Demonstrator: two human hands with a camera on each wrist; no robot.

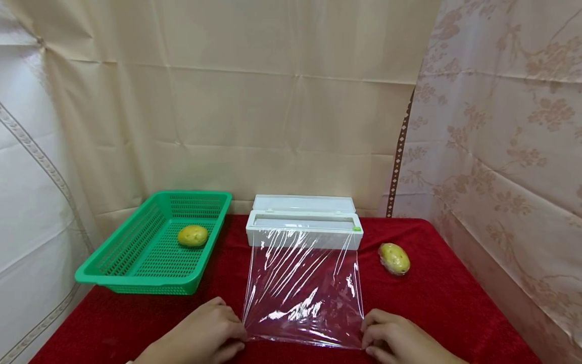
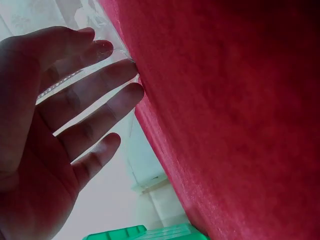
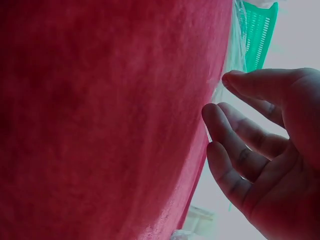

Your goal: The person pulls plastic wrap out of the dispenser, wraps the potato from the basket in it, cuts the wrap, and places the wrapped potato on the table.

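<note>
A sheet of clear cling film (image 1: 304, 298) stretches toward me from a white cling film dispenser (image 1: 304, 237), whose lid is raised. My left hand (image 1: 202, 331) pinches the sheet's near left corner between thumb and forefinger; the left wrist view shows the other fingers of that hand (image 2: 75, 105) spread and fairly straight. At the near right corner, my right hand (image 1: 395, 336) pinches the film too. In the right wrist view the thumb and forefinger of this hand (image 3: 270, 135) meet at the film's edge. Between the hands the sheet's front edge runs nearly straight, close over the red cloth.
On the left stands a green plastic basket (image 1: 136, 280) with one potato (image 1: 193, 236) in it. A film-wrapped potato (image 1: 394, 259) lies right of the dispenser. Red cloth (image 1: 445, 303) covers the table, and curtains (image 1: 282, 101) hang behind and at the sides.
</note>
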